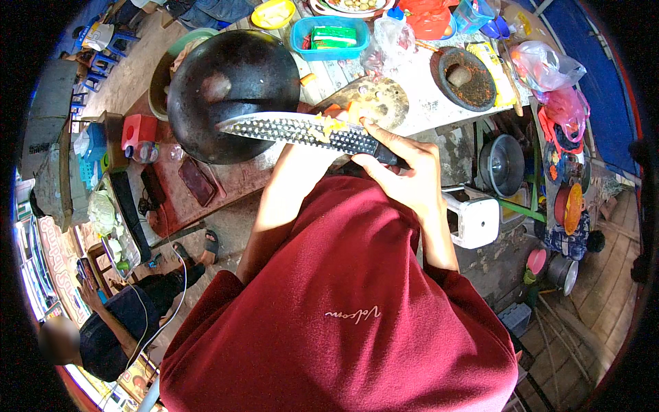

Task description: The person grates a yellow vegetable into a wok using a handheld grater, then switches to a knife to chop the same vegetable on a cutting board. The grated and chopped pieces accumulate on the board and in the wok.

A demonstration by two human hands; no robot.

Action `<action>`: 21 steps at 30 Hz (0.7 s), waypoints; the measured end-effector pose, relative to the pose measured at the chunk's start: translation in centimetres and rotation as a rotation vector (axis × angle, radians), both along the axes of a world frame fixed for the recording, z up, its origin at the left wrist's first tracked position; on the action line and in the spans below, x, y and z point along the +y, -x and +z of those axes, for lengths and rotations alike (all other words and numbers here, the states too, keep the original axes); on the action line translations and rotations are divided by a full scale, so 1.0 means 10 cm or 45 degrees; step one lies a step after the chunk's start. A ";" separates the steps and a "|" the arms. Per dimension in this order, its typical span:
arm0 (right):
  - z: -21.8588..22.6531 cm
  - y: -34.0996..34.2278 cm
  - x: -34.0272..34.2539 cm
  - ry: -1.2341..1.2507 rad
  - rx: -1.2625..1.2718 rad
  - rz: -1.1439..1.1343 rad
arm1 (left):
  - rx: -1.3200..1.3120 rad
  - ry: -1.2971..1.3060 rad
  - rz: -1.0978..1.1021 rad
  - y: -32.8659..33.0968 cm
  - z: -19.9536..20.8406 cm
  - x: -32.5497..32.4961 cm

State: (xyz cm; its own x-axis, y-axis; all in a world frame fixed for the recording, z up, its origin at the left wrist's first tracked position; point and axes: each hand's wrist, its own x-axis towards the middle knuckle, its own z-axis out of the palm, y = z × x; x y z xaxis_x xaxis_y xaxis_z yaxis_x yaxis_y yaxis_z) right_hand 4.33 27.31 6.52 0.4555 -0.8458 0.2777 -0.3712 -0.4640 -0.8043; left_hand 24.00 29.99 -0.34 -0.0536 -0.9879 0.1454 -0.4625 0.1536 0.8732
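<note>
Knife gripped by right-hand fingers above the cluttered tabletop, wok left; left-hand fingers hidden, state unclear.

— Where is the right hand?

— Just above the red shirt, knuckles up, wrist bent back toward the body. Its fingers are curled tight around the knife, which it carries level, with one fingertip stretched forward along the top.

— And the forearm?

— Bare, running from the shirt's right sleeve up to the wrist.

— The left side?

— The left forearm comes out of the shirt's left sleeve and reaches forward, passing under the knife. The left hand lies behind the blade, so I cannot tell its pose.
</note>
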 end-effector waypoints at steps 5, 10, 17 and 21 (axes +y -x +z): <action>-0.02 0.01 -0.01 0.134 -0.053 0.007 | 0.671 -0.193 -0.020 0.03 0.05 0.03; -0.04 0.07 -0.02 0.144 -0.051 -0.032 | -0.529 0.462 -0.050 0.02 0.07 0.00; -0.09 0.22 -0.09 0.180 0.014 -0.216 | 0.813 -0.392 -0.014 0.03 0.25 0.08; -0.13 0.26 -0.15 0.180 -0.051 -0.276 | 0.750 -0.184 -0.015 0.06 0.19 0.08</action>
State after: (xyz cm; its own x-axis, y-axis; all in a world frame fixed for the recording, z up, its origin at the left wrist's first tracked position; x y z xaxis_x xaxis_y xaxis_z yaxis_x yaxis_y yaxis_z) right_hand 1.77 25.77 5.25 0.2545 -0.8738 0.4143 -0.4434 -0.4862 -0.7530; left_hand 23.39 30.79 1.61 -0.0162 -0.9997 0.0184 0.1061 0.0166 0.9942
